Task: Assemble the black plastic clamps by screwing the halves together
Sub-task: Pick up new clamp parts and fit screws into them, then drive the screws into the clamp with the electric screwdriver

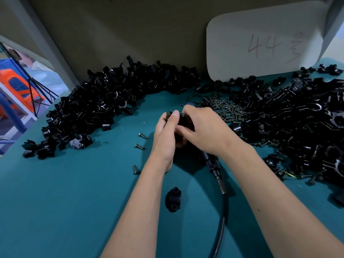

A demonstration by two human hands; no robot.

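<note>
Clamp [183, 121] mostly covered by left hand [165, 135] and right hand [202, 129]; can't tell if halves are seated. Cable [220, 216] runs under right hand, exits bottom edge. Right pile [301, 120] cut off at frame edge. Screw heap [228, 108] too small to read individual heads.

Backdrop: white card [260, 43] marked "44" is propped against a beige wall [130, 30]
Far left: orange object [20, 86] is seen beyond the teal table [65, 192]
</note>
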